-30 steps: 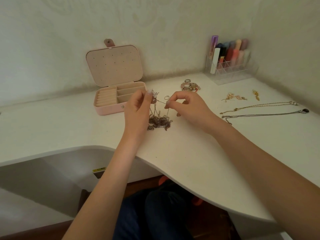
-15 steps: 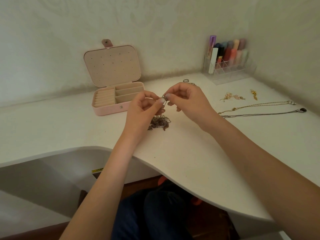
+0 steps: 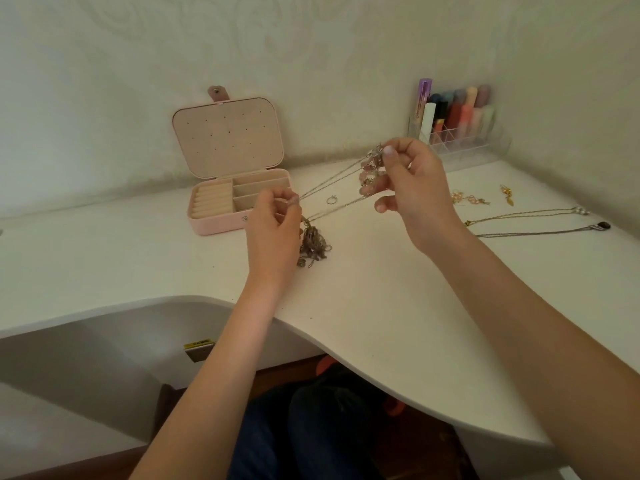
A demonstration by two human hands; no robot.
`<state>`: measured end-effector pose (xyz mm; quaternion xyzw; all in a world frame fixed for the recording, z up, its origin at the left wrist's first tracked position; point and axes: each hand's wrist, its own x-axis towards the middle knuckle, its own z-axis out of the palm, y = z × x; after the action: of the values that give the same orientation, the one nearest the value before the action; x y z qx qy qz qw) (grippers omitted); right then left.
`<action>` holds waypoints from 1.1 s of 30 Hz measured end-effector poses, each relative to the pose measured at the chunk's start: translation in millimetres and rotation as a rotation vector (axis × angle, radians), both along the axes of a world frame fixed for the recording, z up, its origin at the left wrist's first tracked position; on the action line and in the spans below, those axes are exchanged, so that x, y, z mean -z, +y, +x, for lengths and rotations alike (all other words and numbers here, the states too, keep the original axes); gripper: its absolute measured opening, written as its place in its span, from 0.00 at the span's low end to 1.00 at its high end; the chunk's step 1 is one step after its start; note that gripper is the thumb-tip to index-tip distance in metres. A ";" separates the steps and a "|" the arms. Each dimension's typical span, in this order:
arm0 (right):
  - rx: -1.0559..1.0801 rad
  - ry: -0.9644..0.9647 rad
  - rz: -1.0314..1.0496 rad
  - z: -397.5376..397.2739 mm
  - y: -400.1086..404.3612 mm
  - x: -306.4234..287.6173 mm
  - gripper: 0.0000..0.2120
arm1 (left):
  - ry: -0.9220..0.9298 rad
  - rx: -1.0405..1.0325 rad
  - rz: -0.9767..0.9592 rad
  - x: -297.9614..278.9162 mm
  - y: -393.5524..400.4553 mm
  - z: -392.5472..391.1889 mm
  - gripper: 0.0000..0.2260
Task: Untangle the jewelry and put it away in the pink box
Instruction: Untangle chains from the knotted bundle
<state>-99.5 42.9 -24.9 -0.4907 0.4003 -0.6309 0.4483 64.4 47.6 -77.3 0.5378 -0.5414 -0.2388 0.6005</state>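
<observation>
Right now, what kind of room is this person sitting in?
Probably a bedroom or dressing corner at home, at a vanity-style desk. The white desk holds an open pink box for jewelry, a clear organizer of lipsticks and similar tubes stands by the wall, and necklaces lie spread out.

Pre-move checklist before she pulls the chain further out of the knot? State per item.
1. Left hand pinches the chain end: ok.
2. Right hand grips the pink beaded piece at the chain's other end: ok.
3. Chain free of the tangled clump: not ok, strands run down into it.
4. Pink box open, compartments in view: ok.
5. Loose ring clear of the strands: cannot tell, it lies right under them.
6. Laid-out necklaces away from the pull: ok, off to the right.
</observation>
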 end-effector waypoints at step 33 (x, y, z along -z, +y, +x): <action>0.444 0.117 -0.079 -17.1 -18.6 7.3 0.04 | 0.160 0.196 0.086 -10.8 4.9 0.5 0.30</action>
<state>-116.6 24.4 -32.2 -0.4436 0.4989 -0.6996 0.2549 64.9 52.5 -66.5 0.4868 -0.5310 -0.3614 0.5919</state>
